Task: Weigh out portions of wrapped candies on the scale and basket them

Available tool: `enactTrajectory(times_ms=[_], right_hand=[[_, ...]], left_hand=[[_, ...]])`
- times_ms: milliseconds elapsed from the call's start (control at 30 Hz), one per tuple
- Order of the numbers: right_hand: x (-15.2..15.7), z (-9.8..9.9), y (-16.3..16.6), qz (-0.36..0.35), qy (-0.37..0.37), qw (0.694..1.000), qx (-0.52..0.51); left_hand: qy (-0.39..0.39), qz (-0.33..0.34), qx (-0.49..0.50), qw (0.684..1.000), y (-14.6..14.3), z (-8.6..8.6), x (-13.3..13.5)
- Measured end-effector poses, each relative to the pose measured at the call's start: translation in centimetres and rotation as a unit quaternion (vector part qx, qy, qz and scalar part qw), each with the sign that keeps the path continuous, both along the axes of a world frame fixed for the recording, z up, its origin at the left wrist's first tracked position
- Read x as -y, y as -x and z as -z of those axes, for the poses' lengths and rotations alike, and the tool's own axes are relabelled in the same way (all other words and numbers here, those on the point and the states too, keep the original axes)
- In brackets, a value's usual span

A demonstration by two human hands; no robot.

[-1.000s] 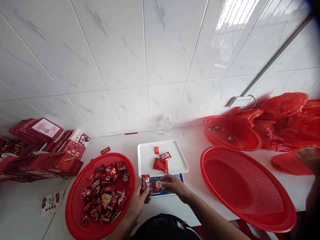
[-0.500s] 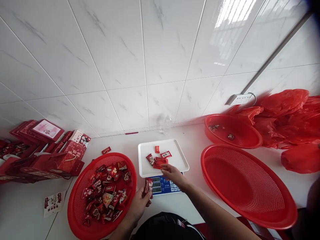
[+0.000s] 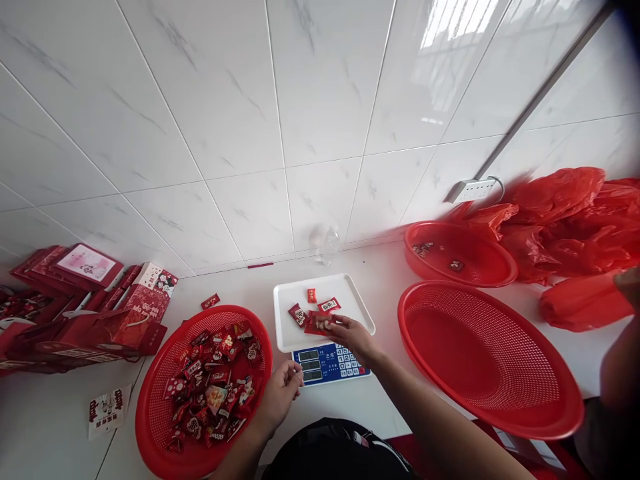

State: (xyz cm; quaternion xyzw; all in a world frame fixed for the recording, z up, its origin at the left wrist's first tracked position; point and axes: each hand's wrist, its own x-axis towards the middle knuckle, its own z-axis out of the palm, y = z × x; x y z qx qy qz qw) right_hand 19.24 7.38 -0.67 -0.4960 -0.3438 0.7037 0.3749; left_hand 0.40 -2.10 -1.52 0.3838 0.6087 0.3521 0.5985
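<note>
Right hand (image 3: 350,331) is down on the white tray (image 3: 345,290). Its fingers are stretched forward, with the tips on the little heap of candies (image 3: 316,324) at the tray's near edge. I can't tell whether it is pinching a wrapper or only pressing on it. A second ago the heap was smaller and that hand was back at the scale (image 3: 327,365) with a candy in it. A dark-wrapped piece now lies at the heap's 10 o'clock, so the load on the scale has grown.

Left hand (image 3: 283,393) sits at 7 o'clock from the tray with its fingers curled in toward the thumb. Half a second ago it held up a wrapper, and that is out of sight now. It may be tucked in the palm or gone, I cannot tell.

Moving outward:
- At 8 o'clock, a red basket (image 3: 150,407) full of mixed candies.
- At 4 o'clock, a big mesh basket (image 3: 490,360) with nothing showing in it.
- At 2 o'clock, a smaller basket (image 3: 475,263) with a few pieces.
- Beyond that, red plastic bags (image 3: 575,220) and a power strip (image 3: 470,190) on the wall.
- At 12 o'clock, a clear bottle (image 3: 327,243).
- At 9 o'clock, a stack of gift boxes (image 3: 100,307), with one stray candy (image 3: 211,301) lying near it.

Another person's arm (image 3: 617,367) edges in at the far right.
</note>
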Motion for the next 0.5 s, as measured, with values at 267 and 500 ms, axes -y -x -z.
enactTrajectory(times_ms=[267,500], right_hand=[[2.1,1.7,-0.6,-0.131,0.040,0.988,0.067],[5.1,2.6,-2.8,-0.156,0.036,0.980,0.122]], left_hand=[[-0.070,-0.132,-0.156,0.976,5.1,0.8,-0.2],[-0.042,-0.066,-0.443,0.893,11.3,5.1,0.5]])
